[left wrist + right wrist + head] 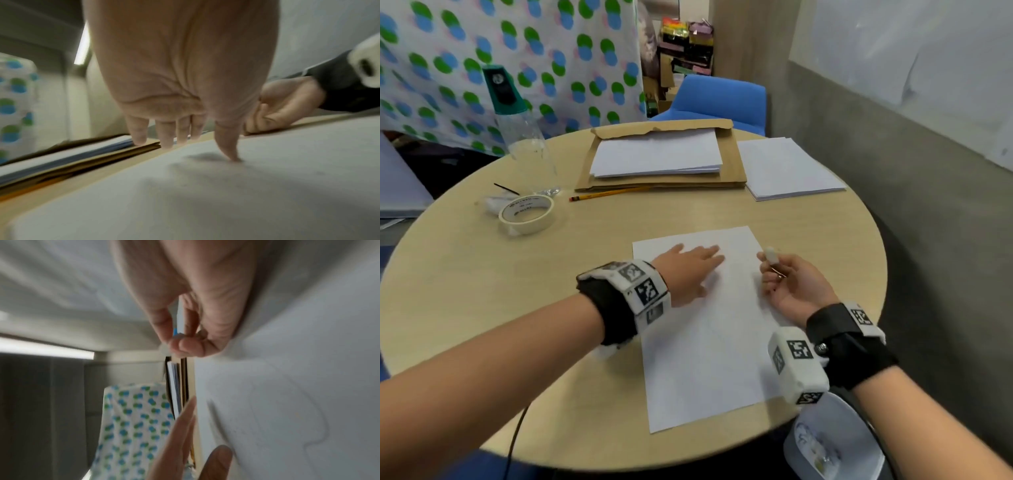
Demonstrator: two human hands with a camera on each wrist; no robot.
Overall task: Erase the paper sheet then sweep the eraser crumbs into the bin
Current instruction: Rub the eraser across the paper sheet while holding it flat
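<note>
The right hand (792, 281), right of centre in the head view, lies palm-up with the wrist low over the right margin of the paper sheet (709, 342). Its thumb and fingers are curled round a small white eraser (770, 255), which projects upward past the fingertips. The right wrist view confirms the pinch; the eraser (164, 350) shows as a pale nub at the fingertips and is clear of the paper.

The left hand (690, 274) lies flat, palm down, fingers straight and spread, on the upper left part of the sheet. In the left wrist view the thumb tip presses the paper and the fingers (166, 134) reach toward its far edge. It grasps nothing; it acts as a hold-down.

Handling, judged: the sheet is thin, light and limp. It is likely to slide or crease under rubbing, so it should be pinned flat close to the rubbed zone. Faint pencil lines are visible on the sheet (287, 402) in the right wrist view. The eraser is small and firm; it should be gripped low on its body, leaving one end free.

The sheet lies on a round wooden table (465, 274). A white bin (835, 442) sits below the table edge at the lower right of the frame
</note>
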